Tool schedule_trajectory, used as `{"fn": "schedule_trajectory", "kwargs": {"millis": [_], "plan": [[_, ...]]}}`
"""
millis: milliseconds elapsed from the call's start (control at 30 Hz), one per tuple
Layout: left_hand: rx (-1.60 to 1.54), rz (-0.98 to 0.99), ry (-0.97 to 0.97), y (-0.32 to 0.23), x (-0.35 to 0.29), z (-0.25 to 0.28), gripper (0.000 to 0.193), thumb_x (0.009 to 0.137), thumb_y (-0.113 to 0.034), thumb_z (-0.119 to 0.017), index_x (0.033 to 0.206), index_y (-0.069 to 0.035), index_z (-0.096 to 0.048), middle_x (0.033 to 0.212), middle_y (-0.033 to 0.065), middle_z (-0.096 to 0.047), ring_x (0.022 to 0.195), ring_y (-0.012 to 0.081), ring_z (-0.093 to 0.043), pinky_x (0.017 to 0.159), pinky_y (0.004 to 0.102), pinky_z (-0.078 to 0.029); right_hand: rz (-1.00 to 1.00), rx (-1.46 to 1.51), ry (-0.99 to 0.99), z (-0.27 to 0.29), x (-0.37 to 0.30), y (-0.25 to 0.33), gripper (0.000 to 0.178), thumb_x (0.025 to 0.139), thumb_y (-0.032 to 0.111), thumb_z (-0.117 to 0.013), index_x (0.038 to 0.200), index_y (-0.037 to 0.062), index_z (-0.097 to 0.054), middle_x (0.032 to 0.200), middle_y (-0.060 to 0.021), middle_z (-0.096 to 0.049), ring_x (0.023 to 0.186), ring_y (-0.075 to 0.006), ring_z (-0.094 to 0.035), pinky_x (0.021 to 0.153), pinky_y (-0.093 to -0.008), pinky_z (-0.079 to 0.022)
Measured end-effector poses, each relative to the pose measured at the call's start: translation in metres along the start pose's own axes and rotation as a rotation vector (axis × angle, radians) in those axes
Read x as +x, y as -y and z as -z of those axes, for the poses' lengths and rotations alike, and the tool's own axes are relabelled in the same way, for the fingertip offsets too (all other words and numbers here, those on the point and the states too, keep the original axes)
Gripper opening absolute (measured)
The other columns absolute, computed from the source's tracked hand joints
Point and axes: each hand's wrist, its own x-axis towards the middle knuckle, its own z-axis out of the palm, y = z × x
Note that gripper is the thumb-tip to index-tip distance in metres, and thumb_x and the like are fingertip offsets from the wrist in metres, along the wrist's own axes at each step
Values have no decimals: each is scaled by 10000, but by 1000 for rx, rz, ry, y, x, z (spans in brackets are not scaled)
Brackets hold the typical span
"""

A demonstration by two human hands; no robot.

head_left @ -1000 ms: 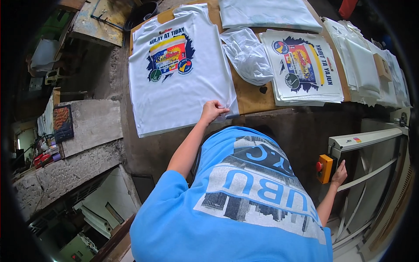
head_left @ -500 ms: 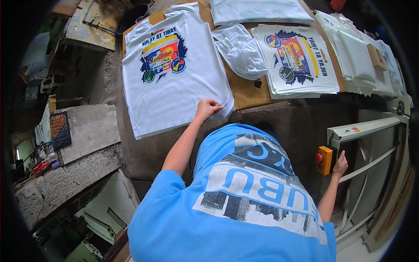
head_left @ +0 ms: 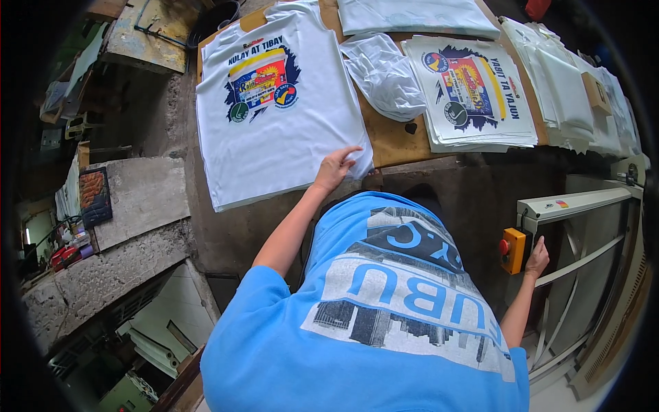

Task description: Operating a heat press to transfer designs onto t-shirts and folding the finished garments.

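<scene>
1. White, thin-looking cloth: the printed sleeveless shirt [head_left: 292,141] lies flat at the left end of the worktop [head_left: 386,145], neck toward the far edge. Its hem reaches past the near edge, and layered borders show along its left side.
2. Left hand [head_left: 335,170]: positioned at the shirt's near right corner, fingers over the hem. Thumb and forefinger stand close to each other; whether cloth is clamped between them cannot be told.
3. Right hand [head_left: 537,257]: well apart from the worktop, just beside the orange push-button box [head_left: 511,250] on the pale machine frame [head_left: 576,206]. The fingers point upward; their hold, if any, cannot be determined.
4. Handling, as judged: light, soft and limp; likely to crease, sag or slide over the layers beneath. Not fragile.
5. Hold points, as judged: take both hem corners at the near edge, or one hem corner and the shoulder opposite. Separate the top layer first. Keep fingers clear of the chest print.
6. Adjacent items: the crumpled white cloth [head_left: 388,79] lies right of the shirt; the printed sheets [head_left: 480,93] are stacked toward the worktop's right edge.
</scene>
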Motion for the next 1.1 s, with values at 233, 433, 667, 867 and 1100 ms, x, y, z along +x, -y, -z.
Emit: {"fn": "schedule_trajectory", "kwargs": {"millis": [233, 433, 667, 867, 1100], "plan": [[431, -115, 153, 12, 7, -21, 261, 785, -92, -475, 1018, -144, -580, 769, 143, -517, 734, 315, -538, 666, 383, -444, -49, -33, 82, 0, 0, -6, 468, 889, 372, -375, 892, -45, -589, 791, -260, -561, 734, -394, -551, 619, -411, -406], [299, 6, 196, 10, 15, -19, 192, 743, -228, -567, 884, -98, -578, 836, 134, -522, 780, 311, -542, 677, 388, -448, 42, 15, -58, -3, -2, -6, 475, 887, 376, -374, 826, -48, -581, 736, -265, -537, 690, -412, -521, 592, -421, -390], [476, -104, 211, 0, 14, -21, 255, 673, -199, -673, 831, -96, -502, 812, 101, -515, 818, 292, -540, 682, 382, -446, 7, -11, 0, 1, -2, 0, 483, 888, 386, -367, 825, -44, -578, 713, -261, -533, 660, -402, -515, 586, -420, -387], [435, -104, 200, 10, 12, -23, 183, 700, -179, -649, 810, -91, -532, 798, 96, -524, 806, 288, -545, 683, 380, -445, 17, 8, -8, 2, -4, 3, 484, 886, 386, -369, 814, -47, -572, 700, -255, -532, 637, -385, -515, 580, -411, -385], [303, 5, 204, 12, 13, -20, 98, 714, -144, -622, 773, -74, -588, 802, 99, -554, 805, 286, -556, 701, 370, -447, 4, -19, 17, -2, 0, -9, 481, 883, 389, -373, 836, -39, -588, 725, -253, -551, 658, -391, -525, 589, -408, -393]]}}
